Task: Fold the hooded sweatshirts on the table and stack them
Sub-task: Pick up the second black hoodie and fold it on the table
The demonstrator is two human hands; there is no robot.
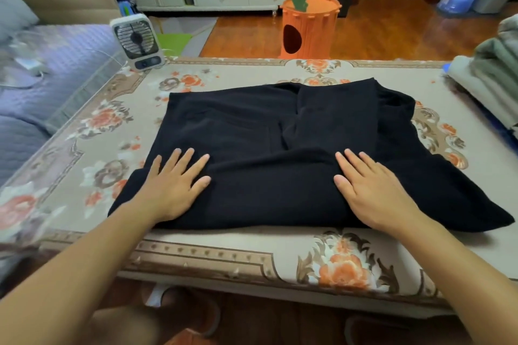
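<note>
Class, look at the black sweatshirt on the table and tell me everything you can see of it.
The black sweatshirt is soft, matte fabric, partly folded, lying flat on the floral table. A fold runs down its middle. Its right side spreads out unfolded. The left hand and right hand press flat on its near edge.

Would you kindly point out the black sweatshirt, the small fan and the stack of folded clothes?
black sweatshirt (pixel 246 131): head view, flat middle of the fabric.
small fan (pixel 136 38): head view, centre of its grille.
stack of folded clothes (pixel 493 75): head view, grey-green folded layers on the table's right edge.
</note>
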